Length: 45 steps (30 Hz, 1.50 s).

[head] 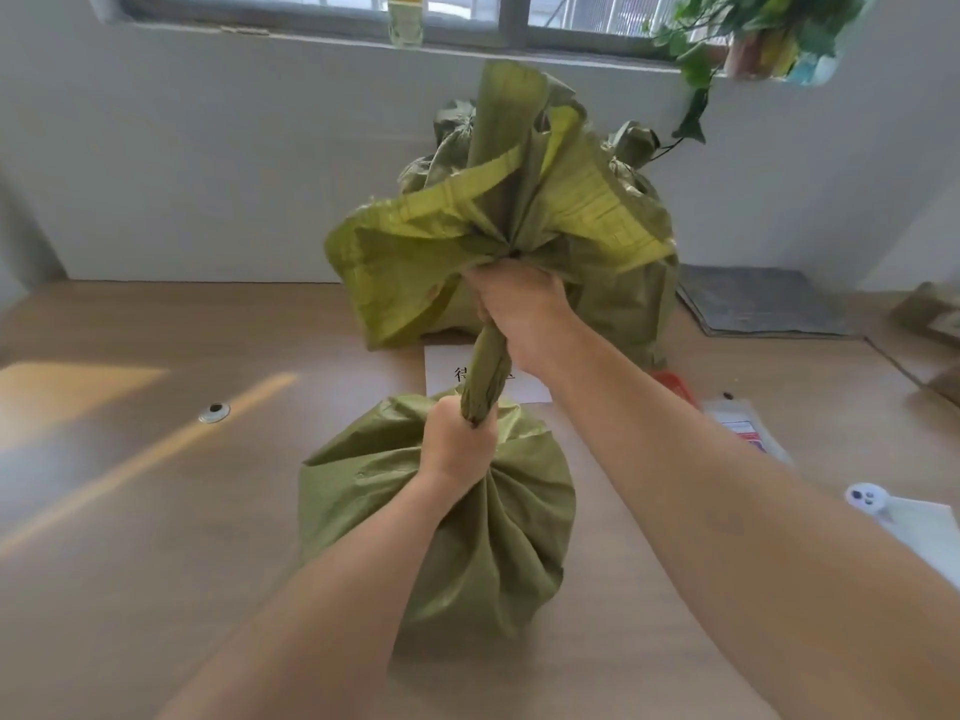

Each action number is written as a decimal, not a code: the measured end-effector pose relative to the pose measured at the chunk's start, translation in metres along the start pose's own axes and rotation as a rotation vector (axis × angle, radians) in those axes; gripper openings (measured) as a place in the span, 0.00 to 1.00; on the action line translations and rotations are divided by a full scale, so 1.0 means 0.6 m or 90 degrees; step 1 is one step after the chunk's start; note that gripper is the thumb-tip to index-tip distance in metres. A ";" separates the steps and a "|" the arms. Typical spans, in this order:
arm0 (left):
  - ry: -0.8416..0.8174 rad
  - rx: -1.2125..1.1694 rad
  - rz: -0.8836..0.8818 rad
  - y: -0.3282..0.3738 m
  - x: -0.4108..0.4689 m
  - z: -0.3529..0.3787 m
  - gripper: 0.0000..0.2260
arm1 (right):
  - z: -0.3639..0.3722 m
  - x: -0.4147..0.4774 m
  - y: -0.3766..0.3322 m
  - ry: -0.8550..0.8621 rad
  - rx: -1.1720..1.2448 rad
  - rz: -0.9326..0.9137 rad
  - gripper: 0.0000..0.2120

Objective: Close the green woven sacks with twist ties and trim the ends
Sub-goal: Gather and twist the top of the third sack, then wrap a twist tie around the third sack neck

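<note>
A filled green woven sack [498, 543] stands on the wooden table [156, 511] right in front of me. Its neck is gathered and twisted into a tight rope rising from the top. My left hand [454, 444] grips the base of that neck. Higher up, my right hand [524, 314] grips the neck just under the flared open mouth [452, 241], which spreads out above my fist. No twist tie shows in either hand. More green sacks [639, 283] stand behind, partly hidden by the flared mouth.
A white sheet with printing [441, 371] lies behind the sack. A grey mat [763, 304] lies at the back right. Red item [672, 384], clear packet [748, 428] and small white device [865, 498] sit on the right. A leafy plant [753, 28] hangs from the sill.
</note>
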State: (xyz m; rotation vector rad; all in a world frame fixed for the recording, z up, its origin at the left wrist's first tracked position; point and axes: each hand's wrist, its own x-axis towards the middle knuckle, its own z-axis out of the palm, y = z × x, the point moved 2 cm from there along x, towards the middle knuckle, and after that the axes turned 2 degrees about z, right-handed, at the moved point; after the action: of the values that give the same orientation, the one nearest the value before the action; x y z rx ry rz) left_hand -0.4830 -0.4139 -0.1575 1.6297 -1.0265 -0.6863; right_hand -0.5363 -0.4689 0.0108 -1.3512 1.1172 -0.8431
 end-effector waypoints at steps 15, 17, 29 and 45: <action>0.015 0.005 -0.120 -0.030 -0.003 0.006 0.21 | -0.017 0.072 0.083 -0.151 0.033 -0.019 0.09; 0.029 0.014 -0.136 -0.027 0.003 0.010 0.21 | -0.033 0.066 0.099 -0.161 0.005 -0.045 0.15; -0.014 0.245 -0.154 0.006 0.023 0.060 0.12 | -0.117 0.023 0.200 0.105 0.039 0.077 0.11; -0.143 0.483 0.003 0.080 0.025 0.207 0.08 | -0.286 -0.002 0.307 0.409 0.051 0.113 0.09</action>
State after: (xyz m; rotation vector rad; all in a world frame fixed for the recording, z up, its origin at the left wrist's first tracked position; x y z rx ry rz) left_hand -0.5935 -0.4893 -0.1472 2.2222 -1.5791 -0.5040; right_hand -0.7250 -0.5047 -0.1517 -0.9097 1.6467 -1.2157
